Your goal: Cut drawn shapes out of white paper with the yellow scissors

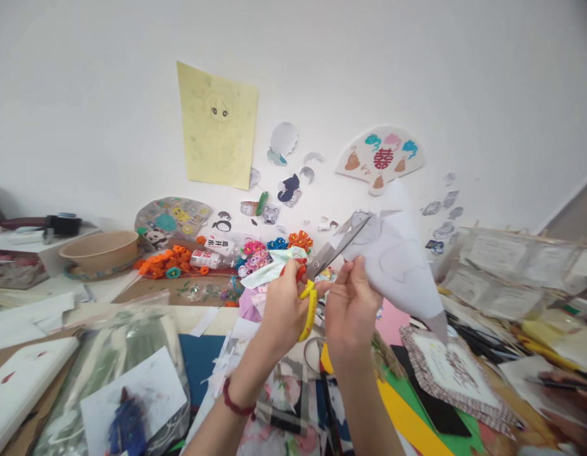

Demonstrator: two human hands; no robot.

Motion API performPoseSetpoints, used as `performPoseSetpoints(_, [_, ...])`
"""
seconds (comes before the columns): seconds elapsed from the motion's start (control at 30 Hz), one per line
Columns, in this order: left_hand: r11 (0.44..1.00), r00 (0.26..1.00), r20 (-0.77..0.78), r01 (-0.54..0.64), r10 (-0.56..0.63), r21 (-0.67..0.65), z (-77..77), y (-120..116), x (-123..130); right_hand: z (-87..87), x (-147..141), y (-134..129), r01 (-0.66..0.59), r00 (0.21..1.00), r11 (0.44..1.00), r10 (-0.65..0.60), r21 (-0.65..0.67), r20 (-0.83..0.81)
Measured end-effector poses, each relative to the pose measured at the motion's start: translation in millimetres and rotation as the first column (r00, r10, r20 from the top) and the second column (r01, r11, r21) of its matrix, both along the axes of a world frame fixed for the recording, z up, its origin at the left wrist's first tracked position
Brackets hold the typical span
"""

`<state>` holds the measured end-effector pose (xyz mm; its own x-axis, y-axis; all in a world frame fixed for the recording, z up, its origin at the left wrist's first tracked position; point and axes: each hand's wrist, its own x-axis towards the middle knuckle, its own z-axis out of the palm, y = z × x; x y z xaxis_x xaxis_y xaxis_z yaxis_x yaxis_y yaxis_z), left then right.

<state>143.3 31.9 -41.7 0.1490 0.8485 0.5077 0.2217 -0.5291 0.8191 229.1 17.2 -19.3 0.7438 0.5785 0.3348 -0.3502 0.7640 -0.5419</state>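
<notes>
1. Clearly, two hands are at work above the bench (224, 321): the left hand (287, 301) has its fingers curled round the red and yellow handles of one pair of scissors (325, 256).
2. One sheet of white paper (410, 237) is pinched in the fingers of the right hand (353, 304), raised before the wall; at least two pencil outlines show on it.
3. The blades stand apart and reach the paper's left part; the scissors' long axis slants from lower left at the handles to upper right at the tips.
4. On the wall hang one yellow sheet (220, 149) with a drawn face and one white fan-shaped card (382, 157), bearing three cloud shapes, three brown swirls and a red 囍.
5. A bottle label (220, 244) behind the hands reads, in part, 开水.
6. One red bracelet (237, 405) circles the left wrist.
7. Far right, another person's hand (569, 379) holds a dark pen.
</notes>
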Motion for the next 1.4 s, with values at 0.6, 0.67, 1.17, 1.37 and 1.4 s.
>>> performPoseSetpoints(0.6, [1.0, 1.0, 0.005, 0.023, -0.023, 0.021, 2.0, 0.7, -3.6, 0.4, 3.7, 0.6, 0.096, 0.995, 0.995, -0.097, 0.027, 0.029])
performPoseSetpoints(0.67, [0.999, 1.0, 0.004, 0.023, -0.023, 0.028, 2.8, 0.5, -4.7, 1.2, 4.0, 0.3, 0.098, 0.995, 0.994, -0.099, 0.046, 0.026])
performPoseSetpoints(1.17, [1.0, 1.0, -0.025, 0.017, -0.017, 0.0, 2.0, 3.7, -8.2, 4.5, 6.2, -2.0, 0.109, 0.994, 0.988, -0.108, 0.106, -0.018])
performPoseSetpoints(1.37, [1.0, 0.999, -0.045, 0.003, -0.003, -0.003, 1.2, 6.7, -8.7, 4.5, 6.5, -2.0, 0.119, 0.993, 0.987, -0.121, 0.11, 0.008])
performPoseSetpoints(1.4, [1.0, 0.999, -0.049, 0.0, 0.0, -0.002, 1.2, 6.9, -8.8, 4.6, 6.6, -2.0, 0.121, 0.992, 0.987, -0.123, 0.106, 0.011])
